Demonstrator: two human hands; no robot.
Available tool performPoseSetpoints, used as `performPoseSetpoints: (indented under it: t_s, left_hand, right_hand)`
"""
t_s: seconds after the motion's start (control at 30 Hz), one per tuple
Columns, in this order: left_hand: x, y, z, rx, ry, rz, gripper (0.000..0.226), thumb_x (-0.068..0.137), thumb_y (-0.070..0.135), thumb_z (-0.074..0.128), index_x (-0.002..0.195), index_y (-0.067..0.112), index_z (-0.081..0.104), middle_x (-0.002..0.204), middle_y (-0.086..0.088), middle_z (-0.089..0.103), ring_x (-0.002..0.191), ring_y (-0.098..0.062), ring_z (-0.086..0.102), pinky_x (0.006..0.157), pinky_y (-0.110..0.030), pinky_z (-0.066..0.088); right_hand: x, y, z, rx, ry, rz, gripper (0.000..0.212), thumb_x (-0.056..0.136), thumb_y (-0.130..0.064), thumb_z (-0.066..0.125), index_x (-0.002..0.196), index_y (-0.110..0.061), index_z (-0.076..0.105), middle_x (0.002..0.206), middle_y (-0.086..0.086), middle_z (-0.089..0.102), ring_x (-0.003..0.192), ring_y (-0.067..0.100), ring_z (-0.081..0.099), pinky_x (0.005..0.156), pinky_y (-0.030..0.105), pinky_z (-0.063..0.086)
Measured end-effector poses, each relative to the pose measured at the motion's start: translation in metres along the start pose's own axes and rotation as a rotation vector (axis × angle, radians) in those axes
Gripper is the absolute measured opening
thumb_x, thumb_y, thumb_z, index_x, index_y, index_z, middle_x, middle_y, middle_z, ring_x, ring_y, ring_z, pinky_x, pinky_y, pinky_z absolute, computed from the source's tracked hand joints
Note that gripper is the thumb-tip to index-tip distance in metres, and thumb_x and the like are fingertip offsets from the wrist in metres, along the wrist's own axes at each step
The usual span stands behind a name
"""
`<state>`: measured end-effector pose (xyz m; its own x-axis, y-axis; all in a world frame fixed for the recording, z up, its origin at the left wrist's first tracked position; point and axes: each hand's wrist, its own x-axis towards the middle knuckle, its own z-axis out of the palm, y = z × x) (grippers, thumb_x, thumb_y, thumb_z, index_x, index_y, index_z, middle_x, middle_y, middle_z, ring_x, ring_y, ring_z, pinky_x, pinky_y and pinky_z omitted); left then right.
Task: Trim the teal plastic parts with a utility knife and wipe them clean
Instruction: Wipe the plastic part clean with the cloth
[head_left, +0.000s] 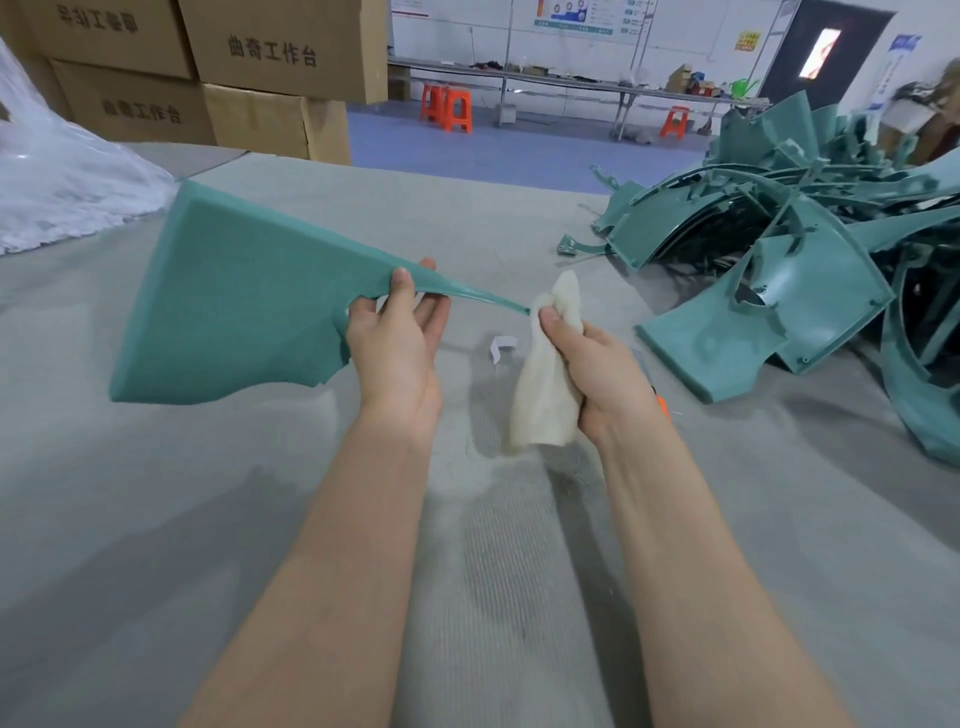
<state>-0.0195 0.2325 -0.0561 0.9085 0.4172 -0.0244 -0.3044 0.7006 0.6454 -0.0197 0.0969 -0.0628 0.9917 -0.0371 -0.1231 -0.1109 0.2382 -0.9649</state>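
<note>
- Above the middle of the worktop (467, 571), a teal plastic part (234, 296) is being held clear of the grey surface, its broad flat end pointing towards the far left corner and its thin pointed end towards the right.
- The part is being pinched at its narrow neck by the left hand (397, 332), with the thumb lying on the upper face and the fingers showing beneath it.
- A cream cloth (548, 395) is being gripped in the right hand (592, 364), with the fingers and thumb curled round it; the top of the cloth is being pressed against the pointed tip of the part, and the rest is hanging down below the palm.
- A small scrap of white paper (501, 347) is lying on the worktop between the two hands.
- A tool with an orange tip (661, 404) is lying just beside the right wrist and is being mostly hidden by it, so what it is cannot be told.
- A pile of teal parts (779, 260) is being carried at the far right edge of the worktop, well apart from the held part.
- A clear plastic bag (62, 171) is resting at the far left edge, with cardboard boxes (280, 52) stacked behind it.
- Orange stools (452, 109) are standing on the blue floor beyond the far edge.
</note>
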Motion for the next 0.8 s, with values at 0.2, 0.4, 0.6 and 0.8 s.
performPoseSetpoints:
  t_s: [0.2, 0.4, 0.6, 0.8]
  left_hand:
    - [-0.008, -0.007, 0.01, 0.044, -0.056, 0.006, 0.01, 0.102, 0.012, 0.044, 0.094, 0.015, 0.049, 0.095, 0.0, 0.069, 0.087, -0.005, 0.069, 0.088, -0.022, 0.054]
    - [-0.005, 0.0, 0.005, -0.08, -0.019, 0.044, 0.009, 0.101, 0.01, 0.046, 0.095, 0.013, 0.051, 0.089, 0.004, 0.068, 0.088, -0.006, 0.069, 0.092, -0.026, 0.053]
    - [-0.002, 0.003, 0.003, -0.154, 0.011, 0.047, 0.007, 0.101, 0.009, 0.045, 0.096, 0.011, 0.049, 0.099, -0.004, 0.067, 0.094, -0.011, 0.067, 0.09, -0.027, 0.054]
    - [-0.005, 0.0, 0.006, -0.125, 0.001, 0.05, 0.009, 0.101, 0.009, 0.046, 0.094, 0.013, 0.05, 0.095, 0.002, 0.065, 0.101, -0.016, 0.066, 0.092, -0.028, 0.053]
  right_hand:
    - [0.011, 0.006, -0.006, -0.119, 0.247, 0.055, 0.034, 0.098, -0.045, 0.052, 0.08, -0.017, 0.058, 0.075, -0.002, 0.065, 0.062, 0.009, 0.063, 0.049, 0.02, 0.048]
    - [0.011, 0.001, -0.017, 0.336, 0.213, 0.176, 0.03, 0.097, -0.023, 0.047, 0.123, -0.014, 0.059, 0.098, 0.007, 0.069, 0.086, 0.022, 0.068, 0.065, 0.032, 0.054]
    - [0.005, -0.006, -0.013, 0.51, 0.114, 0.087, 0.014, 0.094, -0.003, 0.049, 0.085, -0.005, 0.061, 0.073, 0.007, 0.068, 0.066, 0.02, 0.069, 0.058, 0.037, 0.06]
    - [0.007, 0.007, 0.009, 0.403, 0.126, -0.102, 0.013, 0.098, -0.023, 0.056, 0.088, -0.023, 0.065, 0.075, -0.01, 0.073, 0.072, 0.003, 0.066, 0.078, 0.03, 0.052]
